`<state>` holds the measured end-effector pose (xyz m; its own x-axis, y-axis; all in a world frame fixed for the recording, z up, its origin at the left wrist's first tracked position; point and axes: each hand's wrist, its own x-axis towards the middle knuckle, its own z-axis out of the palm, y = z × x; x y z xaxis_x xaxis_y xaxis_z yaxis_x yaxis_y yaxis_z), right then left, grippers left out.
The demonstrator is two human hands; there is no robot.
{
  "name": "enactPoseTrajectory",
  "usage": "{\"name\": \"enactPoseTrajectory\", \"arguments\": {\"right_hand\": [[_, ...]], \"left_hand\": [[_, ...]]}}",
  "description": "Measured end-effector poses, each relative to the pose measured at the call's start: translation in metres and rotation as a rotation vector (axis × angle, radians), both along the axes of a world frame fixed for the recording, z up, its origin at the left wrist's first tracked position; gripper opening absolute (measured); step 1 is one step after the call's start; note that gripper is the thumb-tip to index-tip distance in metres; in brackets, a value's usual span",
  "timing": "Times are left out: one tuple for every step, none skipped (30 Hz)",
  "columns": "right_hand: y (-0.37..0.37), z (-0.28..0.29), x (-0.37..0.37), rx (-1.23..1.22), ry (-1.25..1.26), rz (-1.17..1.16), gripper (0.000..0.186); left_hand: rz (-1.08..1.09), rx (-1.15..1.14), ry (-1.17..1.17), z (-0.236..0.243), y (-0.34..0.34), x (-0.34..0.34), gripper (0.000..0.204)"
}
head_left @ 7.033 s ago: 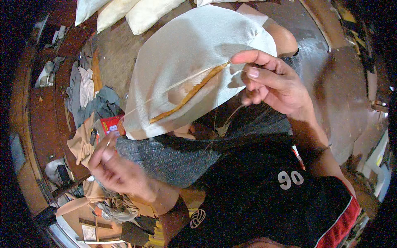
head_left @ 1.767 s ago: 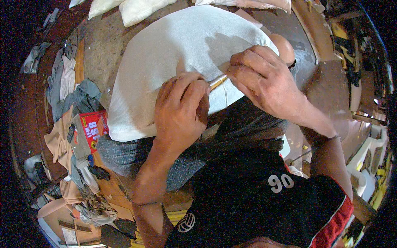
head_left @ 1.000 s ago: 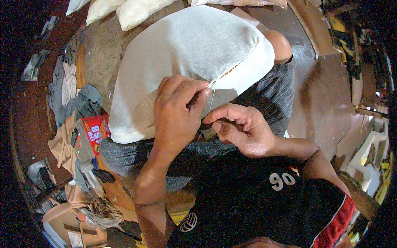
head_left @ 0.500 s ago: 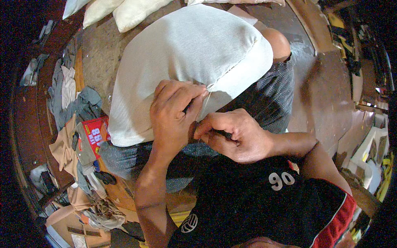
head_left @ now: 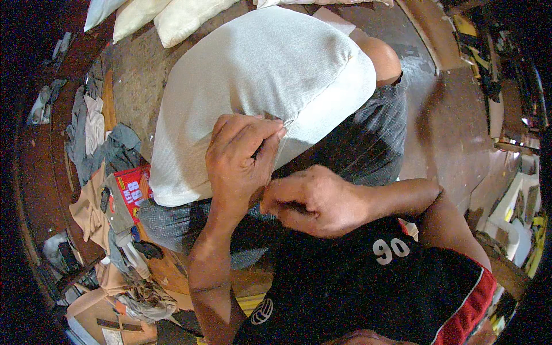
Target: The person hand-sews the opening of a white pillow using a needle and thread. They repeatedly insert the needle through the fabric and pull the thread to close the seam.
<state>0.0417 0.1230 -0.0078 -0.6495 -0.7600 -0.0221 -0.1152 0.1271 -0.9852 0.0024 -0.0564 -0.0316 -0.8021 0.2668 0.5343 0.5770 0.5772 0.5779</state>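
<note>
A plump white cushion lies across my lap, with a stitched seam running slantwise up its right side. The fingers of my left hand pinch the fabric at the near end of that seam. Just below and to the right, my right hand is closed, thumb against the curled fingers. A thin thread runs from the seam down towards it; it is faint here, and whether a needle sits in the fingers is hidden.
More stuffed white cushions lie beyond, at the top. On the left are heaped cloth scraps and a red printed packet. My knee sticks out by the cushion's right end. Brown floor extends to the right.
My right hand has drawn down and slightly left, towards my body. My left hand keeps its pinch on the seam, and the cushion has barely shifted.
</note>
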Motion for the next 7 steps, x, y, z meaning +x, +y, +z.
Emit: {"name": "enactPoseTrajectory", "arguments": {"right_hand": [[0.000, 0.002, 0.000, 0.023, -0.036, 0.049, 0.016], [-0.001, -0.001, 0.000, -0.006, 0.014, 0.024, 0.016], [-0.003, -0.007, 0.002, -0.035, 0.063, 0.000, 0.017], [-0.003, -0.010, 0.003, -0.063, 0.112, -0.025, 0.017], [-0.003, -0.010, 0.004, -0.060, 0.106, -0.020, 0.017], [-0.003, -0.010, 0.004, -0.059, 0.102, -0.015, 0.018], [-0.004, -0.009, 0.004, -0.058, 0.098, -0.010, 0.018]], "left_hand": [[-0.011, -0.005, 0.003, -0.002, -0.001, 0.000, 0.016], [-0.007, -0.009, 0.014, -0.004, -0.002, -0.002, 0.015], [-0.003, -0.012, 0.025, -0.006, -0.002, -0.003, 0.015], [0.000, -0.015, 0.036, -0.006, -0.002, -0.003, 0.014], [0.000, -0.015, 0.025, -0.006, -0.001, -0.002, 0.014], [0.001, -0.017, 0.014, -0.006, -0.001, -0.002, 0.014], [0.002, -0.019, 0.004, -0.005, -0.001, 0.000, 0.014]]}}
